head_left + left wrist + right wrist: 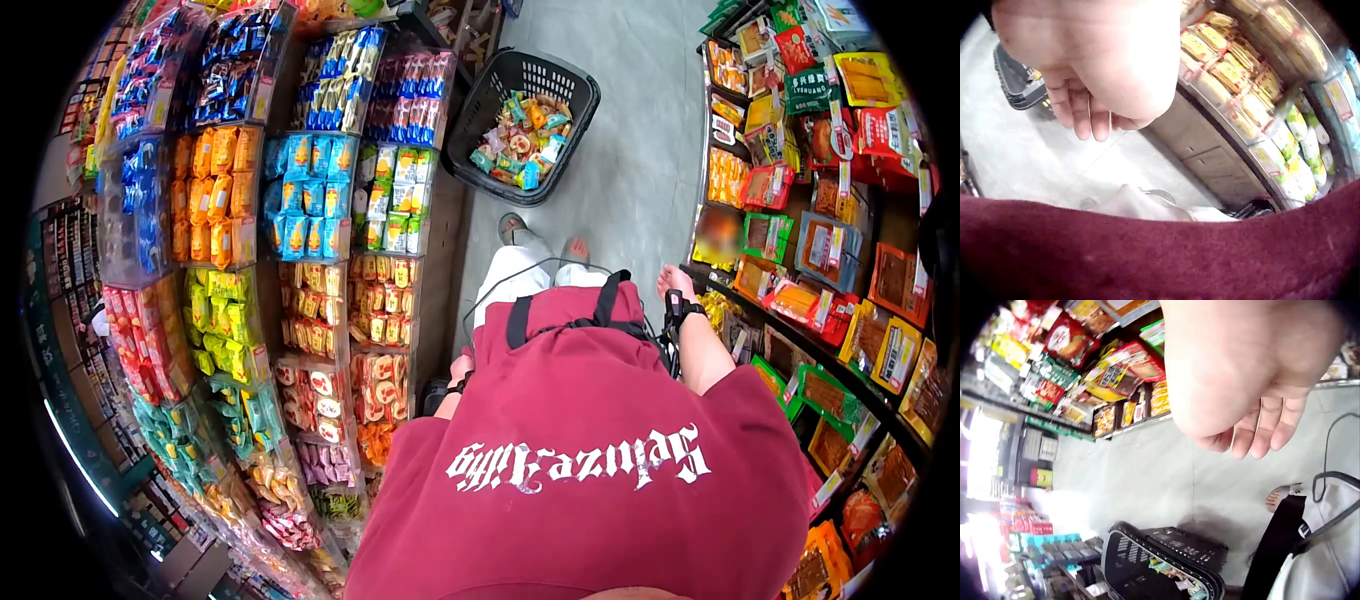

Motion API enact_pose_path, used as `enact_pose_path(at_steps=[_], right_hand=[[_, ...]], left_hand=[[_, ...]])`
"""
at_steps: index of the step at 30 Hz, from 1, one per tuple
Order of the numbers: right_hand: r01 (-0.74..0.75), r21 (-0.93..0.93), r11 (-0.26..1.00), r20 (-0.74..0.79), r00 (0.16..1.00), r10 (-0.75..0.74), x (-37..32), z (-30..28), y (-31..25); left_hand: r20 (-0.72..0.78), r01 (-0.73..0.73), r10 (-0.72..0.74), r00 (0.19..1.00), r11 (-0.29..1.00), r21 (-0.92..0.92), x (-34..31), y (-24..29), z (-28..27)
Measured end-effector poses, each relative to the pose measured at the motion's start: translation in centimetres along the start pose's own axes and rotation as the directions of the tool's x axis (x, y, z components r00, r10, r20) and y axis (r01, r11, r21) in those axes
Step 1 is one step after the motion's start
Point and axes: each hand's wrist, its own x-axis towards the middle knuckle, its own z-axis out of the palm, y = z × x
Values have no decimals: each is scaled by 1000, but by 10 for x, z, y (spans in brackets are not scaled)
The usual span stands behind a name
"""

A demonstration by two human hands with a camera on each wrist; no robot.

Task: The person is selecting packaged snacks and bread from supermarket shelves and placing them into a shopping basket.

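Observation:
My left hand (461,364) hangs low beside the snack shelves, mostly hidden by the maroon shirt (590,430). The left wrist view shows this hand (1100,62) empty, its fingers loosely bent over the floor. On the other side, my right hand (674,281) is held out from the body near the packaged-food rack, touching nothing. Its fingers hang relaxed and empty in the right wrist view, where the hand (1250,375) is above the floor. A black basket (468,160) with assorted small wrapped snacks (530,135) stands on the floor ahead, apart from both hands.
Clear-fronted bins of wrapped snacks (308,220) line the left side. Packaged foods (800,295) fill the right rack. Grey floor (640,120) runs between them, with a sandaled foot (1277,497) visible in the right wrist view. A black cord (1329,447) hangs by the legs.

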Motion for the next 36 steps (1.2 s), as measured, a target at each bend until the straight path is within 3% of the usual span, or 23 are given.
enact_pose_path(at_steps=[1, 2, 3, 4, 6, 7, 8, 10, 12, 13, 14, 16, 20, 24, 26, 28, 29, 30, 32, 33, 35, 36], right_hand=[[82, -123, 989, 102, 992, -69, -14, 13, -17], [119, -183, 976, 99, 990, -102, -35, 29, -28], [136, -223, 965, 140, 984, -106, -44, 30, -35], [153, -276, 949, 176, 979, -106, -48, 46, -45], [132, -327, 936, 138, 986, -91, -56, 67, -58], [120, -354, 927, 116, 990, -84, -54, 77, -64], [81, -343, 936, 73, 996, -60, -55, 89, -70], [43, -258, 965, -6, 999, -46, -50, 106, -81], [42, -269, 962, -16, 999, -48, -51, 123, -91], [67, -329, 942, 0, 997, -71, -58, 133, -99], [97, -386, 917, 22, 995, -96, -60, 144, -106], [168, -486, 858, 260, 965, -42, -48, 160, -136], [374, -570, 732, 220, 927, -303, -50, 209, -148], [415, -688, 595, 353, 908, -225, -54, 265, -157], [413, -693, 591, 352, 909, -223, -57, 271, -159], [387, -823, 417, 367, 921, -130, -43, 284, -163], [442, -836, 324, 395, 896, -201, -29, 288, -162], [469, -830, 303, 404, 879, -255, 5, 291, -156], [489, -827, 276, 424, 866, -263, 4, 303, -164], [473, -833, 288, 415, 878, -240, 33, 311, -164], [515, -839, 176, 484, 853, -194, 52, 321, -162], [503, -844, 183, 475, 862, -177, 73, 327, -158]], left_hand=[[48, -86, 88, 995, 995, -48, 8, 23, -15], [74, 145, -125, 989, 907, -395, 21, 37, -14], [-7, -108, 110, 994, 962, -250, 41, 28, -5], [-46, -344, 341, 939, 934, -96, 72, 19, 1], [31, -404, 411, 911, 905, -137, 102, 44, -9], [169, -378, 383, 908, 924, -65, 122, 57, -16], [58, -421, 436, 898, 891, -171, 133, 68, -18], [37, -468, 483, 875, 863, -193, 179, 74, -18], [104, -148, 200, 974, 916, -372, 191, 106, -43], [107, -184, 218, 970, 947, -262, 212, 119, -59], [123, 38, 31, 992, 850, -526, 192, 163, -94], [242, 205, -23, 970, 610, -765, 209, 185, -121], [395, 259, 56, 917, 670, -695, 237, 200, -159], [434, 315, -27, 900, 729, -608, 232, 219, -177], [444, 335, -58, 894, 746, -576, 227, 215, -169], [443, 267, -3, 897, 802, -534, 224, 212, -158], [448, 333, -76, 891, 780, -530, 215, 218, -152], [458, 267, -31, 889, 847, -460, 214, 209, -129], [411, 226, -25, 911, 865, -447, 216, 188, -98], [469, 269, -94, 878, 908, -321, 224, 194, -84], [533, 273, -187, 826, 958, -88, 210, 217, -84], [560, 268, -191, 806, 962, -58, 213, 224, -76]])
